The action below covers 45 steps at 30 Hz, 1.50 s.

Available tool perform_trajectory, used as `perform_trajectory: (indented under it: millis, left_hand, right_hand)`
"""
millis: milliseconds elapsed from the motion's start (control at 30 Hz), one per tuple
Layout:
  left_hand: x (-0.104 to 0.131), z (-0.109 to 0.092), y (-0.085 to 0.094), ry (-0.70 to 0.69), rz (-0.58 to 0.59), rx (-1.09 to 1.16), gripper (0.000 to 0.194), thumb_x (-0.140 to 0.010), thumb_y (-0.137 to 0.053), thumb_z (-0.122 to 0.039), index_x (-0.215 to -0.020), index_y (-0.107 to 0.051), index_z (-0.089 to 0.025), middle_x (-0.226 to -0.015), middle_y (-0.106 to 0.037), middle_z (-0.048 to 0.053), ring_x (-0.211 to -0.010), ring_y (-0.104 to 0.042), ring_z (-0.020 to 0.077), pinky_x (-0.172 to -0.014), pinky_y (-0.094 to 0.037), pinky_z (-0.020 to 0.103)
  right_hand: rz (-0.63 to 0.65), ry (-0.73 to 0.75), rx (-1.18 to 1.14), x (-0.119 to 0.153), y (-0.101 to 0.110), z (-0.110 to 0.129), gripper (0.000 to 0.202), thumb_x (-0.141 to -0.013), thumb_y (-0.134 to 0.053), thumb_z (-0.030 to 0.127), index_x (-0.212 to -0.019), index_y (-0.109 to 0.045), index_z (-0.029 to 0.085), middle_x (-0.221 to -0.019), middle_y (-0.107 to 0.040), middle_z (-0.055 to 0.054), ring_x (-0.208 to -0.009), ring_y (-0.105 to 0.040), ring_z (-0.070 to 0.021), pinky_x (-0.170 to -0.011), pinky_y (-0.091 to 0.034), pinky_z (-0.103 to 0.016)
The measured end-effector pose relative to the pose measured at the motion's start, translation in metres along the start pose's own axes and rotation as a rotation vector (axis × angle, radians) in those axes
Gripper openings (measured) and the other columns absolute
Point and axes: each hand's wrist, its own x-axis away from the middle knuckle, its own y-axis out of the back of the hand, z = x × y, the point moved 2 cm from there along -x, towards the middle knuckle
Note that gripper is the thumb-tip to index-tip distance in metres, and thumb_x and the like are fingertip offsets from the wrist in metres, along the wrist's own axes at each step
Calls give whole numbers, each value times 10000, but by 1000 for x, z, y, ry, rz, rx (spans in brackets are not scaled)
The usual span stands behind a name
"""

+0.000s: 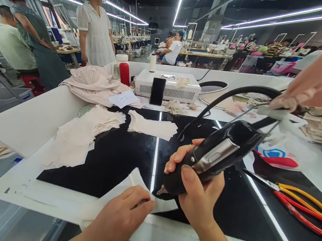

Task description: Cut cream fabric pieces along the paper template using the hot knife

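two bare hands work at the near edge of a glossy black tabletop (112, 159), near each other but apart. the right hand (202, 194) is clamped round a black handheld tool (216, 157), its thumb on the near side and fingers wrapped over the left. the tool leans, its body rising to the far right and its pointed metal tip (162, 191) aimed down to the left, close to the left hand's fingertips. whether the tip touches anything cannot be told. a black cable (228, 98) arches from the tool's upper end toward the far left.

the left hand (125, 208) rests on a white cloth piece (116, 187), fingers and thumb drawn close; whether it pinches the cloth or only presses it cannot be told. that piece lies across the near edge, partly over the white border (179, 237), and shows on both sides of the hand.

farther left is a pile of pale cut pieces (81, 138), with a smaller stack (152, 126) to its right. scissors (306, 204) with orange and red handles lie on the right, their blades pointing left. at the far side, a phone (157, 91) leans upright against a vented white box (169, 83), and a thread cone (152, 63) stands nearby. beyond, on the far left, stands a person in white (93, 36).
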Motion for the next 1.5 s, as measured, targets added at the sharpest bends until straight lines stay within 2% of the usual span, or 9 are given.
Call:
perform_trajectory:
  millis: [200,567,1000,1500]
  left_hand:
    - [0,-3,1,-10,-28,-14,221,-1042,-513,-92,-1211,-638,-159,-1076,-655,74,-985,-662,194,-868,-608,294]
    - [-1,-2,3,-30,-38,-33,238,-1040,-487,-82,-1205,-639,-159,-1052,-645,78,-968,-655,193,-863,-612,297]
    - [-1,1,4,-19,4,5,303,-1011,-492,-18,-1239,-622,-170,-1040,-627,71,-949,-617,196,-820,-583,300]
    - [-1,0,4,-20,14,25,253,-1035,-510,-55,-1235,-620,-164,-1055,-623,69,-962,-604,191,-835,-582,302]
  right_hand:
    - [32,-24,-31,-2,-4,-9,358,-908,-797,304,-1198,-586,283,-890,-657,34,-640,-626,-130,-591,-556,-288]
    - [58,-31,-45,1,-4,-5,362,-906,-799,312,-1198,-588,280,-884,-650,28,-632,-620,-136,-584,-552,-299]
    - [47,-36,-47,-1,1,-7,352,-908,-792,311,-1193,-588,280,-889,-649,31,-635,-620,-132,-589,-556,-291]
    - [81,-42,-90,3,-2,-6,369,-910,-815,333,-1203,-598,288,-891,-653,32,-650,-624,-121,-594,-548,-282]
